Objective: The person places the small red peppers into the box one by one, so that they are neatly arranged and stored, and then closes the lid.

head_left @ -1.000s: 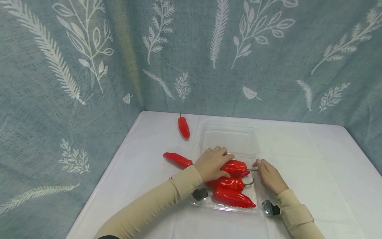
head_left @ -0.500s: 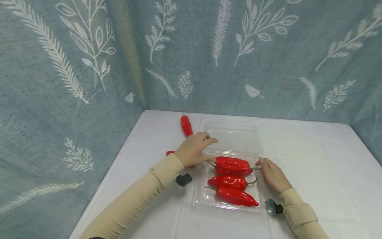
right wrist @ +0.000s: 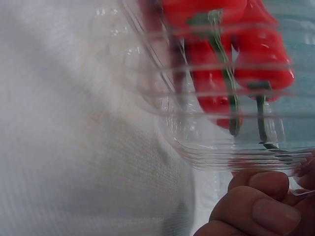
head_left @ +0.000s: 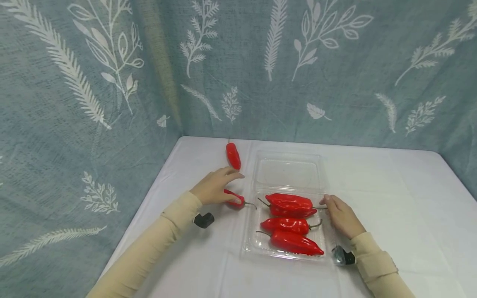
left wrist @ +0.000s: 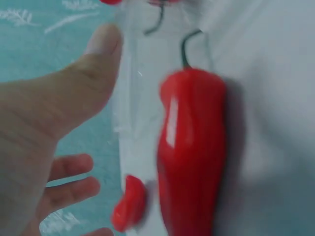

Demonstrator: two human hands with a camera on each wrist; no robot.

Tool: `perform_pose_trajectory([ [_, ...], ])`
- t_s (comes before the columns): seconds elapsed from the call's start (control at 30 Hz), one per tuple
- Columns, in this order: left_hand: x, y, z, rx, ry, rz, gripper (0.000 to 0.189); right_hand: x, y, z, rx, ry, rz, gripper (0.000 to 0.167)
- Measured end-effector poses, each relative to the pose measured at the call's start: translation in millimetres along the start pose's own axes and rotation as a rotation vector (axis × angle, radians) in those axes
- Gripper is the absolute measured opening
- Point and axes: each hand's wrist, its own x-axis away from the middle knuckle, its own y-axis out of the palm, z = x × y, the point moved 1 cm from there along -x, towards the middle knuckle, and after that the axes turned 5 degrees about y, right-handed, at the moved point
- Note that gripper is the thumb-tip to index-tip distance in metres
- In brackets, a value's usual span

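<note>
My left hand [head_left: 214, 186] hovers with thumb and fingers spread over a red pepper [head_left: 238, 201] lying left of a clear plastic clamshell container [head_left: 257, 244]. In the left wrist view, this pepper [left wrist: 192, 132], with its thin curved green stem, lies beside the thumb, not grasped. My right hand [head_left: 340, 217] holds the container's right rim near the hinge; in the right wrist view its curled fingers [right wrist: 275, 216] are at the clear corner. Several red peppers [head_left: 285, 225] lie crosswise in the container, the far two close together.
The container's lid [head_left: 288, 171] lies folded back flat behind it. Another red pepper [head_left: 233, 156] rests near the table's far left edge. A white cloth [head_left: 387, 198] covers the table, and a blue-green leaf-patterned curtain [head_left: 261, 107] stands behind and at the left.
My left hand has moved left from above the peppers in the container to the loose pepper beside it. My right hand has stayed at the container's rim.
</note>
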Motion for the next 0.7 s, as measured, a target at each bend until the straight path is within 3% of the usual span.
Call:
perform_pose_trajectory([
  [0.2,13.4,8.4,-18.0,0.045,-0.074,-0.069,0.065,-0.9,0.0,-0.5,-0.009,-0.002,-0.004,0.057],
  [0.4,22.4,17.4,-31.1,0.022,-0.087,-0.087,0.063,-1.8,1.5,0.9,-0.003,0.019,-0.006,0.057],
  [0.7,27.3,25.7,-34.2,0.071,-0.139,-0.085,0.063,-1.7,1.2,1.1,-0.002,0.032,-0.003,0.058],
])
